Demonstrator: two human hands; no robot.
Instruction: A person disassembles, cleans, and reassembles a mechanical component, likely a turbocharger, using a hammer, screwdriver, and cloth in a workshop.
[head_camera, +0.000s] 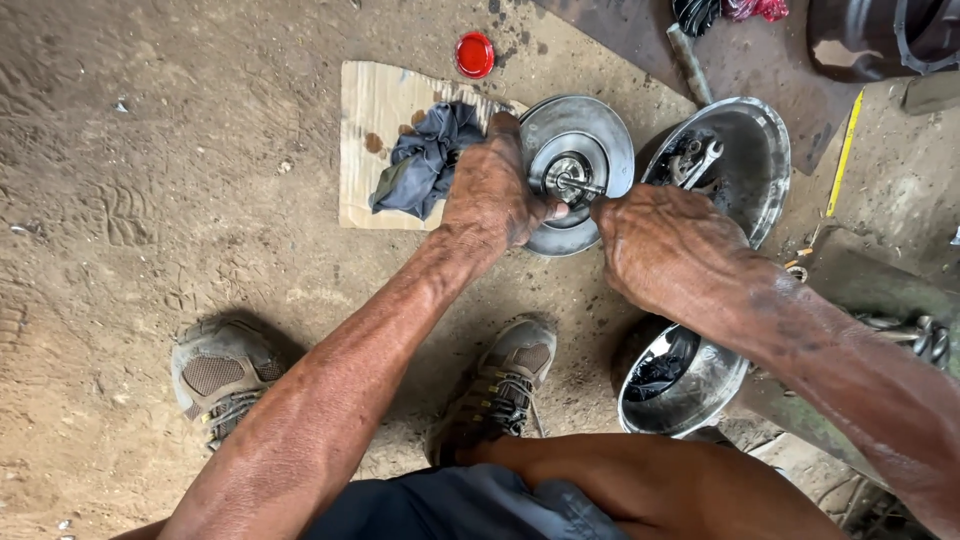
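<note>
Two bare hands are shown in the head view, both set on a round grey metal disc (583, 150) that lies flat on the dirt floor (150, 200), its left edge overlapping a cardboard sheet (372, 110). The disc's left rim is gripped by the left hand (492, 190), the fingers being curled over the edge and the thumb laid toward the centre. The short shaft (578, 183) at the disc's hub is pinched by the fingertips of the right hand (660, 240), which is closed narrowly around it. A crumpled dark rag (425, 160) is seen on the cardboard, touching the left hand. A red cap (475, 54) lies beyond the cardboard. Two steel bowls are placed to the right: an upper bowl (755, 150) with a wrench inside, and a lower bowl (690, 395) beneath the right forearm. Two shoes (500, 385) are planted on the floor.
</note>
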